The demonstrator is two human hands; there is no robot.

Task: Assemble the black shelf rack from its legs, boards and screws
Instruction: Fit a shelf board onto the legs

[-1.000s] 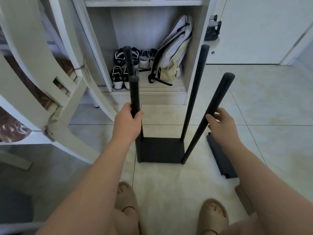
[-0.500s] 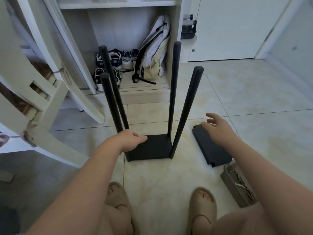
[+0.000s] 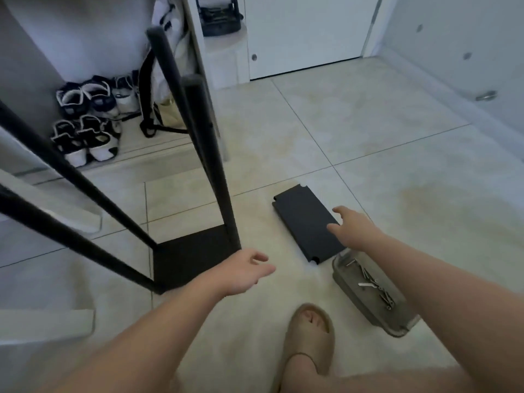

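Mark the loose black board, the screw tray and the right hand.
loose black board (image 3: 304,222): head view, middle of its top face.
screw tray (image 3: 359,297): head view, its left wall.
right hand (image 3: 354,228): head view, back of the hand.

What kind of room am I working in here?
Most likely a home entryway: sneakers and a backpack sit in an open cabinet, next to a closed door, over pale floor tiles.

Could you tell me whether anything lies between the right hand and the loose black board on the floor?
Nothing visible does. The right hand is open over the near right edge of the loose board; whether it touches is unclear. The screw tray lies nearer the person, at the board's near end, out of the way.
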